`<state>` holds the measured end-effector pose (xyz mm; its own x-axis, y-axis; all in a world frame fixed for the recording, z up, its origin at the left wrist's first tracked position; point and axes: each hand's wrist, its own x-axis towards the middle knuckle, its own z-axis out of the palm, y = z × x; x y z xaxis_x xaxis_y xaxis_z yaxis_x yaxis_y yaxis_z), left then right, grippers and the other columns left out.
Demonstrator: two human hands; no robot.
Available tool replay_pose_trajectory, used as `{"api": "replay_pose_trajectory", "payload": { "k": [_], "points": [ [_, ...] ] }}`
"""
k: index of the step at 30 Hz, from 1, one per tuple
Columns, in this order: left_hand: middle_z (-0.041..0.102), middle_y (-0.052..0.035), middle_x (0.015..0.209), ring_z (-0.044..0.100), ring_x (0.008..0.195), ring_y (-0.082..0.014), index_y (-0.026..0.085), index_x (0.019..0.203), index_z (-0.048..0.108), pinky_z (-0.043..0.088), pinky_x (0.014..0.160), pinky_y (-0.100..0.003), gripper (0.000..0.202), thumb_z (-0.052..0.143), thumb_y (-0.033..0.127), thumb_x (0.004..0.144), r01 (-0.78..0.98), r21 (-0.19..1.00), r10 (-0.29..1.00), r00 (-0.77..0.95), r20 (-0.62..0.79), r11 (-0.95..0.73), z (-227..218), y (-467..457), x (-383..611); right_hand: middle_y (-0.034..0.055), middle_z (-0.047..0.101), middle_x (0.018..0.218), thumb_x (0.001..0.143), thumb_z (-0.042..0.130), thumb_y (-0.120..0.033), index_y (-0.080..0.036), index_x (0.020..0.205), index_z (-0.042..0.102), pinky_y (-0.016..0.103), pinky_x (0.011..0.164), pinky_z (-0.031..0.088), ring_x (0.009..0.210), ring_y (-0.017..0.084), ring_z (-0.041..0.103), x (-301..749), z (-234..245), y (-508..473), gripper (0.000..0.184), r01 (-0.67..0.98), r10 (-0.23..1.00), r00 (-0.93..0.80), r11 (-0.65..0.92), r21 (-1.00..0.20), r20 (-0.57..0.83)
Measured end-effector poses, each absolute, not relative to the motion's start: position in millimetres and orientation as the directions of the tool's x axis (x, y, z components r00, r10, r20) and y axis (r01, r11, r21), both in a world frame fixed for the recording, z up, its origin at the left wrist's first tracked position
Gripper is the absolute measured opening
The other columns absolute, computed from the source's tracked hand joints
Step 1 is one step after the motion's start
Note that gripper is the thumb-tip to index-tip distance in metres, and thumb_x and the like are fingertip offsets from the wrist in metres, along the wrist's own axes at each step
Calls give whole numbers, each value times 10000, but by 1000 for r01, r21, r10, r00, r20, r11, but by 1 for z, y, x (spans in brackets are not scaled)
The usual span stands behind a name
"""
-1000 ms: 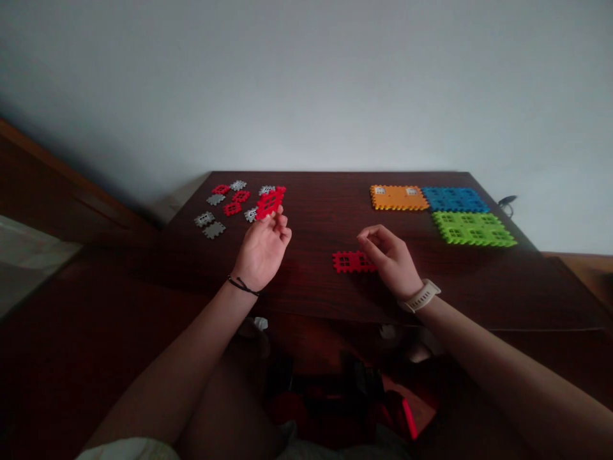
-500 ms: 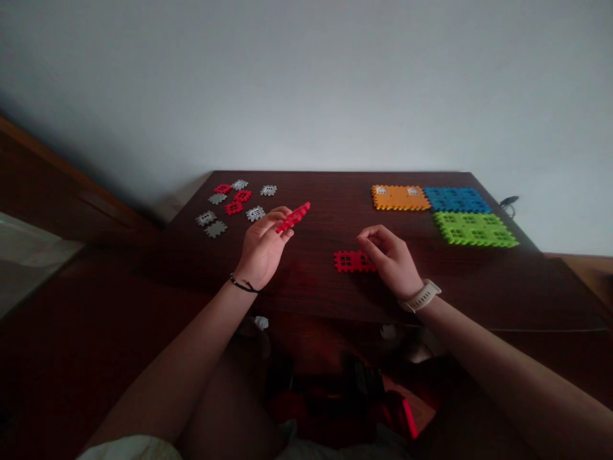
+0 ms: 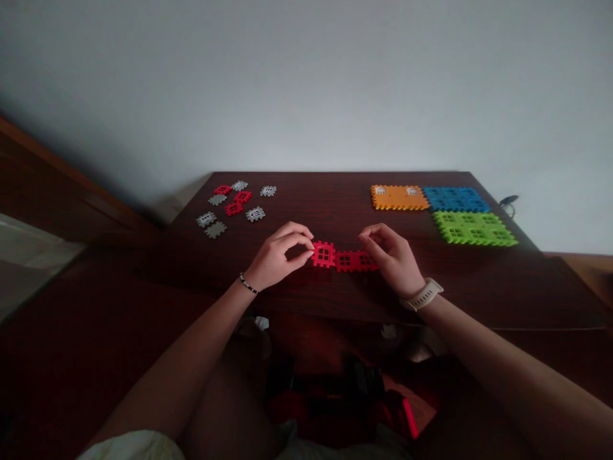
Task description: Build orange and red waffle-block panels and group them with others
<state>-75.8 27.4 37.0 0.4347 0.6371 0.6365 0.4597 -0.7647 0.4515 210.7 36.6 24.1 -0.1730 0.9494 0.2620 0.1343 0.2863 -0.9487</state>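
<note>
Between the thumb and fingers of my left hand (image 3: 282, 255) is the left edge of a red square window tile (image 3: 324, 254) with notched sides. Its right edge meets or slightly overlaps the left end of a red strip of joined window tiles (image 3: 352, 260) on the table; whether the teeth interlock I cannot tell. My right hand (image 3: 390, 259) lies over the strip's right end and hides part of it. Its thumb and forefinger tips are pressed together above the strip, with nothing visible between them.
Loose red tiles (image 3: 234, 209) and grey tiles (image 3: 215, 230) lie scattered at the table's left. Toward the right back sit an orange panel (image 3: 400, 198), a blue panel (image 3: 457, 199) and a green panel (image 3: 474, 228). A wall (image 3: 306, 89) rises behind the dark table (image 3: 306, 191).
My left hand has moved right and down with the red tile, turning it from tilted on edge to facing up beside the strip. My right hand has stayed nearly still.
</note>
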Motion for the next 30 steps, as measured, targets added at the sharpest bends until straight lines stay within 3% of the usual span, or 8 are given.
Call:
{"api": "replay_pose_trajectory", "payload": {
  "k": [7, 12, 18, 30],
  "points": [
    [703, -70, 1207, 685, 1156, -212, 222, 1020, 696, 569, 1062, -421, 110, 699, 116, 992, 529, 397, 652, 490, 579, -750, 25, 33, -76, -1, 637, 805, 1002, 681, -506, -222, 972, 665, 296, 635, 441, 669, 150, 538, 217, 24, 38, 286, 236, 943, -167, 323, -916, 289],
    [705, -68, 1211, 680, 1148, -217, 221, 1000, 693, 565, 1058, -430, 102, 708, 121, 987, 551, 374, 655, 504, 563, -746, 22, 34, -76, 23, 708, 823, 1018, 645, -431, -225, 983, 672, 301, 673, 461, 703, 175, 622, 224, 26, 37, 211, 477, 912, -223, 410, -777, 344],
    [704, -65, 1216, 676, 1162, -216, 224, 1005, 696, 565, 1062, -429, 110, 704, 116, 986, 549, 387, 661, 492, 567, -741, 22, 35, -73, 16, 751, 825, 1037, 607, -365, -238, 1003, 660, 291, 642, 422, 659, 172, 655, 235, 26, 35, 142, 640, 889, -318, 458, -616, 331],
    [707, -72, 1220, 684, 1159, -220, 224, 999, 702, 569, 1054, -434, 94, 692, 131, 990, 539, 418, 675, 488, 553, -731, 22, 35, -69, 34, 795, 871, 1021, 600, -350, -252, 1025, 677, 315, 662, 418, 699, 219, 707, 251, 23, 35, 125, 740, 895, -342, 444, -505, 286]
  ]
}}
